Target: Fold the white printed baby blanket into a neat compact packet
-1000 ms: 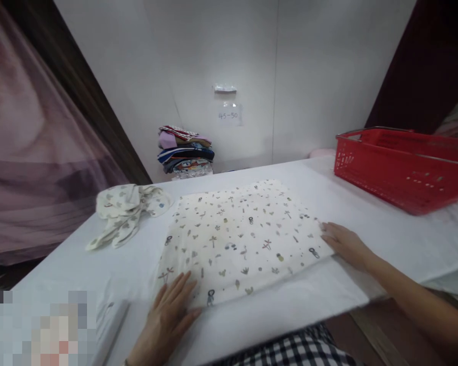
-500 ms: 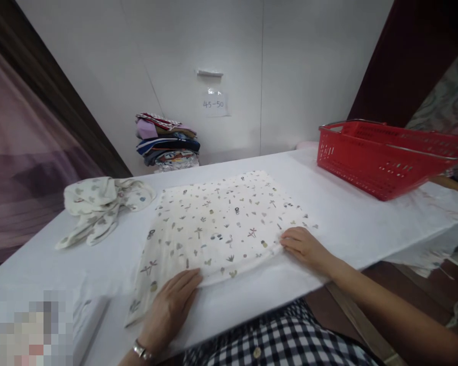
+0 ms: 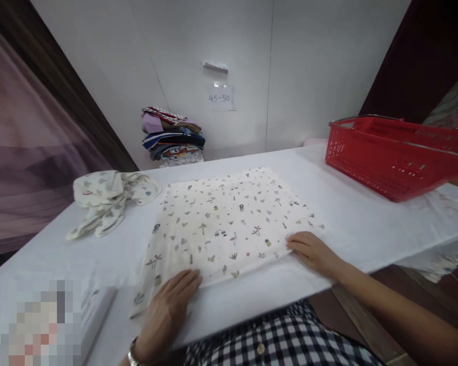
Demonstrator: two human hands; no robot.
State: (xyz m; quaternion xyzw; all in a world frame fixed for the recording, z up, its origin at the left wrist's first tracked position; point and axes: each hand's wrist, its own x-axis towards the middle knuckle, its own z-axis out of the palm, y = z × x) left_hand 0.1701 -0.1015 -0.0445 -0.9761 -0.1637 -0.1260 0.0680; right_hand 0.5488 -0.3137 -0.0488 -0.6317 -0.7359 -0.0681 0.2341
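Note:
A cream cloth [image 3: 236,218] printed with small palms, cacti and flamingos lies spread on the white table. My left hand [image 3: 171,300] rests flat on its near edge toward the left, fingers stretched out and pointing up and right. At the near right part of the same cloth, my right hand [image 3: 313,251] lies with its fingers extended along the edge; their undersides are hidden. Both hands touch the cloth with the near edge running between them. A second cream printed cloth [image 3: 107,198] lies crumpled to the left, apart from my hands.
A red plastic basket [image 3: 393,162] stands at the right of the white table [image 3: 351,223]. Several folded fabrics [image 3: 173,140] are stacked by the back wall under a paper label [image 3: 220,98] reading 45-50. A partly blurred-out packet [image 3: 95,320] lies front left.
The whole view has shifted a little, so the table and basket appear slightly farther right. Both hands stay on the cloth's near edge, with little movement against it.

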